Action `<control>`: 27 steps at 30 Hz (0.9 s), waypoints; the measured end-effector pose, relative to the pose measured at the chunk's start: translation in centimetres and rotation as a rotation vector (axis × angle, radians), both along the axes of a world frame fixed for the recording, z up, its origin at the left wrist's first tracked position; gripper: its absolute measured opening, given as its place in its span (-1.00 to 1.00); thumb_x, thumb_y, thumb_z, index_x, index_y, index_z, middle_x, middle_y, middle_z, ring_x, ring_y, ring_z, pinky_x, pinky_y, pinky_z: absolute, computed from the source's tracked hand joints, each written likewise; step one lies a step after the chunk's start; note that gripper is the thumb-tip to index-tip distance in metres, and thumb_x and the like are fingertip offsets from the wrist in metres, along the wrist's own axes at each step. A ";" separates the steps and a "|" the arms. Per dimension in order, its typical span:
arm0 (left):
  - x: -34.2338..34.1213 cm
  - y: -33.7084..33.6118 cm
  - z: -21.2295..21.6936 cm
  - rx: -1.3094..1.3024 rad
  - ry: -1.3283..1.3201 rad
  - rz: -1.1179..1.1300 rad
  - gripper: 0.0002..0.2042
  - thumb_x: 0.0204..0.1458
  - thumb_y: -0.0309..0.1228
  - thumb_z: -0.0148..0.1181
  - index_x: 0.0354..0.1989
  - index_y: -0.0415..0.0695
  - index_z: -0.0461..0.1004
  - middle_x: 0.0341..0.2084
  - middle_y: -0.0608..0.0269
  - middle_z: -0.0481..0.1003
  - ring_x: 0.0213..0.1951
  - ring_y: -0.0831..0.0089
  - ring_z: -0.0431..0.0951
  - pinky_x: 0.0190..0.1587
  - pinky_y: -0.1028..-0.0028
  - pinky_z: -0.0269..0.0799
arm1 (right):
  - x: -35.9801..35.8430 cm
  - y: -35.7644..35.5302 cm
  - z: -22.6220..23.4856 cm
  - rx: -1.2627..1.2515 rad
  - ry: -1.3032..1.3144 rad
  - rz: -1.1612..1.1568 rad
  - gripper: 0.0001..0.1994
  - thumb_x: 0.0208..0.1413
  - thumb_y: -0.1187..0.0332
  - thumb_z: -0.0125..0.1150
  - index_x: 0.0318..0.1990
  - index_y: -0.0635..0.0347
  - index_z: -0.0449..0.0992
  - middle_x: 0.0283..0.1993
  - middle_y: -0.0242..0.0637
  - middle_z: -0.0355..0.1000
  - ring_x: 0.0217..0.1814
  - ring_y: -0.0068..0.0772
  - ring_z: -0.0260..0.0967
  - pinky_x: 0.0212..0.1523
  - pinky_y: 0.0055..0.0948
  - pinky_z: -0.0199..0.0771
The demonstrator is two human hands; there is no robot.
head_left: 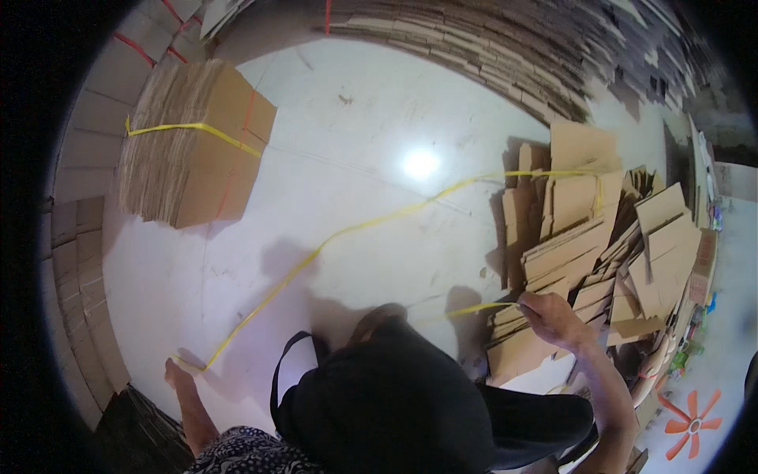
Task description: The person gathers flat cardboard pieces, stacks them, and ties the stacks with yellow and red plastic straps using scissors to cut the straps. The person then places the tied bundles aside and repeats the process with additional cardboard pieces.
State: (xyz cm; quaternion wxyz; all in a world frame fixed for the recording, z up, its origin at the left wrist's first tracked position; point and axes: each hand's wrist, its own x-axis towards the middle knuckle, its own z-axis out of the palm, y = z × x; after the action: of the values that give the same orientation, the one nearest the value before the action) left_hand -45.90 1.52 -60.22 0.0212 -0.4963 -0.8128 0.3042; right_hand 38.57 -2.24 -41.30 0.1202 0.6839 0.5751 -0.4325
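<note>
A long, flat, bright yellow plastic-looking strap [316,251] runs across the pale, smooth floor [379,103] to a loose heap of flat brown cardboard pieces [580,197] on the right, where it passes over the upper sheets and bends down among them. The left hand [174,373] is closed around the strap's left part, well apart from the heap, probably to keep that length clear of the cardboard. The right hand [553,320] is clenched beside the heap's lower sheets on a short yellow length, which fades from sight toward the black cloth [387,403]; whether both lengths are one strap cannot be told.

The heap's sheets are stiff and thin, some notched, leaning at mixed angles with layered edges exposed; they look apt to slide. At upper left stands a block-shaped bundle of brown cardboard [229,174], ridged along its left side and smooth on its right face. A flat yellow band [201,126] and a thin red band [251,107] cross it, presumably keeping its sheets pressed together.
</note>
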 end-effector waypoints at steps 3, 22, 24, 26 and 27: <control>10.1 1.8 -3.0 0.761 -0.357 0.083 -0.39 0.03 -0.39 0.14 0.26 -0.26 0.08 0.28 0.02 0.07 0.28 0.14 0.07 0.32 0.21 -0.06 | 1.2 3.1 6.0 0.000 0.228 -0.274 -0.87 0.19 0.38 0.00 -0.28 0.26 0.37 -0.56 -0.21 0.40 -0.55 -0.35 0.34 -0.46 -0.42 0.36; 54.5 16.3 -0.8 0.295 -1.083 -0.779 -0.48 -0.05 -0.34 0.17 0.10 -0.30 0.25 0.17 -0.08 0.14 0.24 -0.08 0.03 0.22 -0.05 -0.09 | 6.7 44.6 24.4 1.295 -0.741 0.025 -0.71 0.23 0.16 -0.05 -0.04 0.12 0.39 -0.20 -0.08 0.49 -0.13 0.05 0.42 -0.21 -0.09 0.38; 55.9 15.6 -1.2 0.299 -1.106 -0.792 -0.48 -0.05 -0.34 0.17 0.09 -0.30 0.26 0.17 -0.07 0.14 0.24 -0.09 0.03 0.21 -0.06 -0.08 | 10.5 47.9 22.5 1.352 -0.991 -0.072 -0.52 0.16 0.11 0.01 0.23 -0.07 0.20 0.12 -0.06 0.32 0.13 0.05 0.29 0.03 0.01 0.34; 55.0 15.7 -1.8 0.316 -1.075 -0.806 -0.49 -0.05 -0.36 0.17 0.09 -0.31 0.26 0.18 -0.07 0.14 0.23 -0.10 0.04 0.20 -0.07 -0.07 | 10.3 47.9 19.2 1.243 -0.910 -0.017 -0.48 0.16 0.17 0.00 0.29 -0.08 0.13 0.20 -0.07 0.24 0.20 0.05 0.22 0.08 0.03 0.29; 54.8 15.9 -1.8 0.328 -1.067 -0.811 -0.49 -0.04 -0.36 0.17 0.10 -0.30 0.26 0.18 -0.07 0.14 0.23 -0.10 0.05 0.20 -0.08 -0.08 | 10.3 46.6 16.8 1.356 -0.919 0.101 -0.48 0.15 0.22 0.01 0.28 -0.07 0.14 0.18 -0.07 0.25 0.20 0.03 0.22 0.10 0.00 0.26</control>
State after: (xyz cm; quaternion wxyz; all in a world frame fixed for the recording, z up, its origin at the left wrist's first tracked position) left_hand 8.86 17.41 -62.02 -0.1950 -0.8334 -0.4978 -0.1404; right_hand 48.92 44.37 -24.47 -0.0765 0.6902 0.6352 0.3381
